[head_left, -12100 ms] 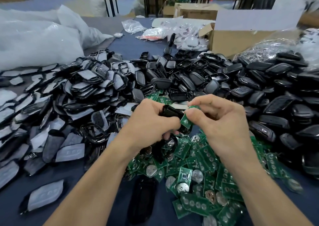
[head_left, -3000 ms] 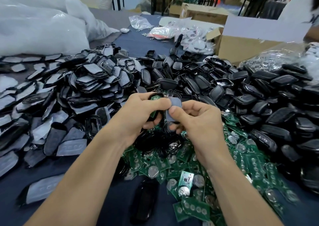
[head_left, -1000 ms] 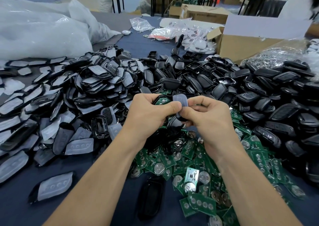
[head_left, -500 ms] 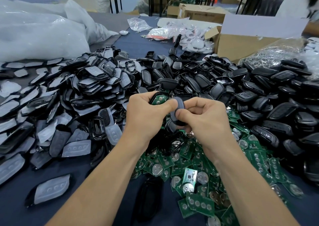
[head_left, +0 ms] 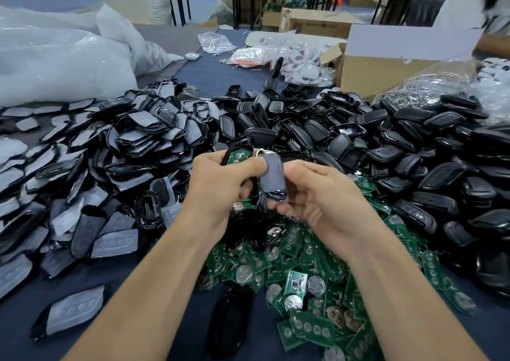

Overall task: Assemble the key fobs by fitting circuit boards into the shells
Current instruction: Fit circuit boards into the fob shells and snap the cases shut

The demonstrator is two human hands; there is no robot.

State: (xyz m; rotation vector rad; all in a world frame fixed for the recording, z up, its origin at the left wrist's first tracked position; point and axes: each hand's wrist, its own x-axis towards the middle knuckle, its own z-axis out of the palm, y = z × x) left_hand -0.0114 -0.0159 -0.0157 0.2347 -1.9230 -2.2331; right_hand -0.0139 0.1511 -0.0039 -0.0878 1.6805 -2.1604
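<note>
The left hand (head_left: 218, 187) grips a shell (head_left: 226, 153) with a board (head_left: 239, 156) seated inside. The right hand (head_left: 320, 198) pinches a grey cover (head_left: 271, 173) against it. I'd square the edges before pressing them together.

A: We log the shell (head_left: 228, 153) in the left hand (head_left: 218, 187): the hand covers its lower half, so we cannot tell how the green board (head_left: 238, 155) sits inside.
B: Agreed. The right hand (head_left: 323, 198) hides the bottom end of the grey cover (head_left: 271, 173); we cannot tell what lies behind it.
A: Print on the cardboard box (head_left: 311, 24) is too small for us to read.
B: The board heap (head_left: 303, 275) runs off the bottom edge; the black shell heap (head_left: 427, 153) off the right.
</note>
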